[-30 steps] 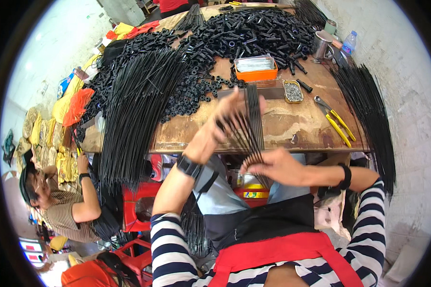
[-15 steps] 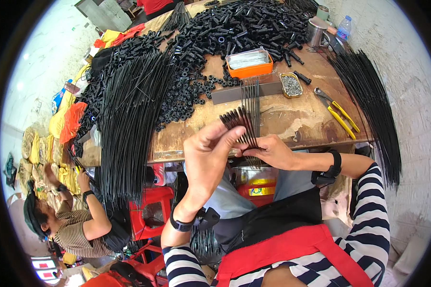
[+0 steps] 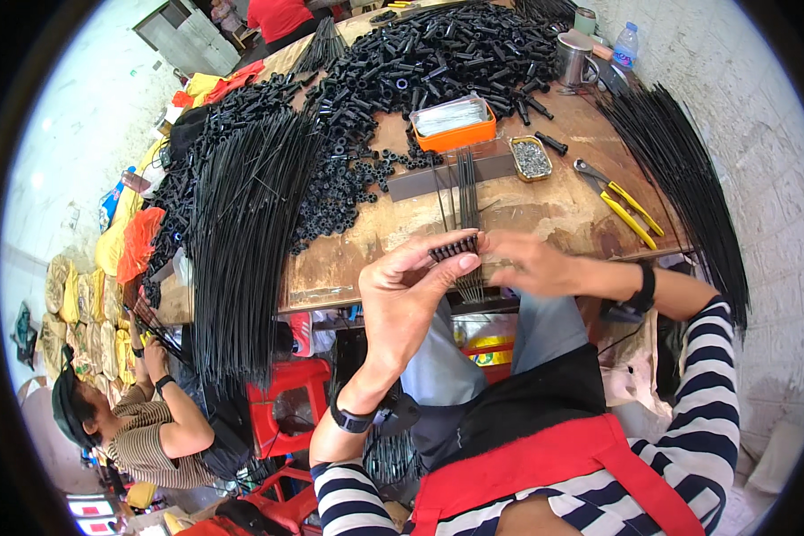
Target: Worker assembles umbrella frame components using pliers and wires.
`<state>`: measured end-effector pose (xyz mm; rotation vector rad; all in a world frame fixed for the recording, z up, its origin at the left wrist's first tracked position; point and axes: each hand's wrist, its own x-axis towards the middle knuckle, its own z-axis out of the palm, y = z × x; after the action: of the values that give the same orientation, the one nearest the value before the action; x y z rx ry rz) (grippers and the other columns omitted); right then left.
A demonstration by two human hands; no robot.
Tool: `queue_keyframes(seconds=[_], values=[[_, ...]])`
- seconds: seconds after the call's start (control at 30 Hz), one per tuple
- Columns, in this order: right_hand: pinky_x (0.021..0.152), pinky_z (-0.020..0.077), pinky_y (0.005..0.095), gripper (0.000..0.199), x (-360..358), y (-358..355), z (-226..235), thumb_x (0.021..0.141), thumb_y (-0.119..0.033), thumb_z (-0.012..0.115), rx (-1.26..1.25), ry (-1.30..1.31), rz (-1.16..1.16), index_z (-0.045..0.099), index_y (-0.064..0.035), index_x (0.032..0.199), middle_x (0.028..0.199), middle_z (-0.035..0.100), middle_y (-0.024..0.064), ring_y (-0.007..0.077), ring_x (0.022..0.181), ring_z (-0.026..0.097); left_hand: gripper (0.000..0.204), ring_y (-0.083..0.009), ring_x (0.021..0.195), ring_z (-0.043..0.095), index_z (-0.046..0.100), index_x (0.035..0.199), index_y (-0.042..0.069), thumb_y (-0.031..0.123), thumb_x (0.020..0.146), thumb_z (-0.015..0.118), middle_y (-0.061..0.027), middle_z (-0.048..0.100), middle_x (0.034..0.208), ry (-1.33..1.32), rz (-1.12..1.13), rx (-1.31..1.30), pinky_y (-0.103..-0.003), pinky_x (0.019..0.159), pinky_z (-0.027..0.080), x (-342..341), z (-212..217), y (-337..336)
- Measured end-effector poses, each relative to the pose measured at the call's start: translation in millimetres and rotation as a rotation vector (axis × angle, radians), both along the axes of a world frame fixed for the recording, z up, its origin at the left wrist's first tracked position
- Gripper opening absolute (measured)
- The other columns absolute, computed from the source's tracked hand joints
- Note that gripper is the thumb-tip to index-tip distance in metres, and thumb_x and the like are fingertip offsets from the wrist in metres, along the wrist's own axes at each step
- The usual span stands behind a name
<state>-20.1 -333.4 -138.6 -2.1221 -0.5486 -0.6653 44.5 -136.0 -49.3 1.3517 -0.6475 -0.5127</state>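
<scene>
My left hand [image 3: 397, 290] is closed, thumb and fingers pinching a row of thin rods with thick black ends [image 3: 454, 248] just over the table's front edge. Those ends sit side by side and face up toward me. Close by on the right is my right hand [image 3: 536, 263], blurred by motion, its fingertips near the end of the row. Whether anything is between its fingers cannot be made out. Thin dark rods [image 3: 467, 192] stretch from behind the hands across a grey metal bar [image 3: 411, 184] on the table; their lower ends show below my hands.
Bundles of long black rods [image 3: 246, 241] [image 3: 679, 179] hang over the table edge on both sides. Black tubular parts [image 3: 438, 62] and small rings [image 3: 330, 201] are heaped behind. An orange box [image 3: 456, 134], a metal tin [image 3: 531, 159] and yellow-handled pliers [image 3: 618, 204] lie nearby. Leftward, another person [image 3: 152, 429] works.
My right hand has let go of the rods and shifted right. In my left hand the row of black ends has turned from a slanted fan to a compact row facing me.
</scene>
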Motion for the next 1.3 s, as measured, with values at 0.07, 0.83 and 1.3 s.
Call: queue_keyframes(seconds=[0.07,0.83,1.3], values=[[0.065,0.053,0.033,0.026,11,-40,0,0.094,-0.028,0.057,-0.022,0.335,-0.018,0.062,-0.0039,0.101,0.082,0.068,0.0081,0.0208,0.074,0.067,0.025,-0.0114,0.089,0.065,0.068,0.109,-0.003,-0.004,0.084,0.067,-0.0102,0.07,0.101,0.003,-0.014,-0.031,-0.022,0.079,0.052,-2,3,-3],[0.04,0.0389,0.0241,0.026,98,-83,-1,0.092,-0.023,0.057,0.315,0.92,-0.236,0.058,-0.0002,0.078,0.068,0.064,0.0072,0.0126,0.051,0.061,0.025,-0.0097,0.087,0.065,0.068,0.109,-0.002,-0.005,0.084,0.066,-0.0095,0.071,0.1,-0.03,0.02,-0.094,-0.021,0.079,0.052,-5,0,-2],[0.055,0.0517,0.0437,0.027,90,-76,13,0.094,-0.023,0.053,-0.36,0.575,-0.361,0.062,0.0013,0.088,0.063,0.064,0.0173,0.032,0.059,0.066,0.027,-0.0085,0.093,0.062,0.067,0.112,-0.001,-0.006,0.085,0.066,-0.0092,0.069,0.104,-0.017,-0.042,-0.107,-0.022,0.082,0.051,-3,-1,-3]])
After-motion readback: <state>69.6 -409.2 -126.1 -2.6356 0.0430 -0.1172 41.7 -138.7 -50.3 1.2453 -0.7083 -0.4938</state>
